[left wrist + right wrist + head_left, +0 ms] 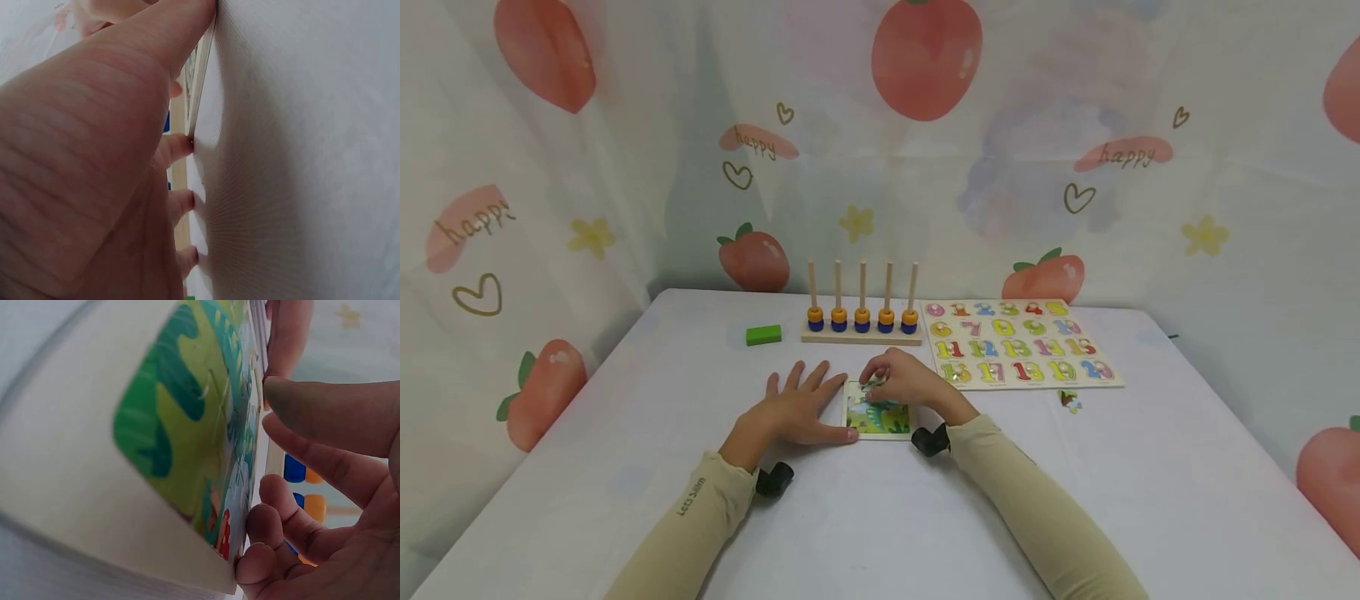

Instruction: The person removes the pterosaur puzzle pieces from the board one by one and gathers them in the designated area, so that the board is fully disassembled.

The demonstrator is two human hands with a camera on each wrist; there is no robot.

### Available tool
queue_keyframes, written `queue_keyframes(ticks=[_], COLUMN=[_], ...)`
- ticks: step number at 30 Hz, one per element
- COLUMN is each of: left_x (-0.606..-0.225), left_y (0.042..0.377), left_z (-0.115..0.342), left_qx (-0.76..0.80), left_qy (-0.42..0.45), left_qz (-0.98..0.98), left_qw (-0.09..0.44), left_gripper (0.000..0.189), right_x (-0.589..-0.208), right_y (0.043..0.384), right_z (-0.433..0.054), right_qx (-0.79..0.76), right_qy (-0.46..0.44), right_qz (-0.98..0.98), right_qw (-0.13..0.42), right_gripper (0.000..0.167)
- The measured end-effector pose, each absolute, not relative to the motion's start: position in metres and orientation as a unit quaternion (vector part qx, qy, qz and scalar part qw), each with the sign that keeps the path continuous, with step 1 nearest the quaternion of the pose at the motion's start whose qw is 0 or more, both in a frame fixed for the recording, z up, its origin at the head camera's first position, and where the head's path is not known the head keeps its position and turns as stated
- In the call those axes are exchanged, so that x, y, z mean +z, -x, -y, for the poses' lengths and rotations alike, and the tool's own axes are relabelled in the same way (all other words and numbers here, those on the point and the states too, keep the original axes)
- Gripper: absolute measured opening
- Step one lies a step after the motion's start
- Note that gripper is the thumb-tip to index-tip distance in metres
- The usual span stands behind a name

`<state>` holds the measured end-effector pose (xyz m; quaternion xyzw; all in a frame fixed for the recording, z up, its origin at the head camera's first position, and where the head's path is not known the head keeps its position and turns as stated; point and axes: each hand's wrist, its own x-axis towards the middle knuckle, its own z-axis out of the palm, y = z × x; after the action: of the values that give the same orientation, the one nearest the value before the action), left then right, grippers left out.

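Note:
A small jigsaw puzzle (883,421) with a green dinosaur picture and a pale frame lies flat on the white table. My left hand (797,412) rests on the tabletop at its left, fingers spread, thumb along the frame's near left corner. Over the picture's upper part, my right hand (910,382) bends down with thumb and index finger close together at a puzzle piece (257,384), whose thin pale edge shows by the fingertips. The other fingertips of that hand touch down along the far part of the puzzle. Most of the held piece is hidden by the fingers.
Behind the puzzle stands a wooden peg rack (861,338) with orange and blue beads. A number board (1022,362) lies at the back right, with a loose puzzle piece (1070,401) just in front. A green block (763,335) sits back left.

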<state>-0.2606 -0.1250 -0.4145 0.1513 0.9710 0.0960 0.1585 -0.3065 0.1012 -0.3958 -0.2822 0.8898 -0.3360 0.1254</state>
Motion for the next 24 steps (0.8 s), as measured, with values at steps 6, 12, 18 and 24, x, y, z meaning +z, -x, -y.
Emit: queue_keyframes(ticks=[6, 12, 18, 24], left_x=[-0.4156, -0.4168, -0.4183, -0.4171], left_y=[0.2615, 0.2620, 0.2623, 0.2620], left_z=[0.1253, 0.1252, 0.1255, 0.1251], left_qx=[0.096, 0.097, 0.095, 0.096], left_qy=[-0.152, -0.150, -0.151, -0.150], left_qz=[-0.971, -0.971, -0.972, -0.972], left_qw=[0.155, 0.155, 0.152, 0.154], left_gripper=[0.106, 0.106, 0.106, 0.106], right_x=[-0.3947, -0.3969, -0.3999, -0.4007], right_y=[0.3053, 0.3049, 0.3043, 0.3060], right_z=[-0.0987, -0.0979, -0.1010, -0.1053], right_qx=[-0.315, -0.305, -0.324, -0.351], right_qy=[0.280, 0.277, 0.268, 0.285], right_qz=[-0.898, -0.902, -0.899, -0.884], right_qw=[0.126, 0.124, 0.124, 0.117], right_gripper=[0.013, 0.013, 0.015, 0.019])
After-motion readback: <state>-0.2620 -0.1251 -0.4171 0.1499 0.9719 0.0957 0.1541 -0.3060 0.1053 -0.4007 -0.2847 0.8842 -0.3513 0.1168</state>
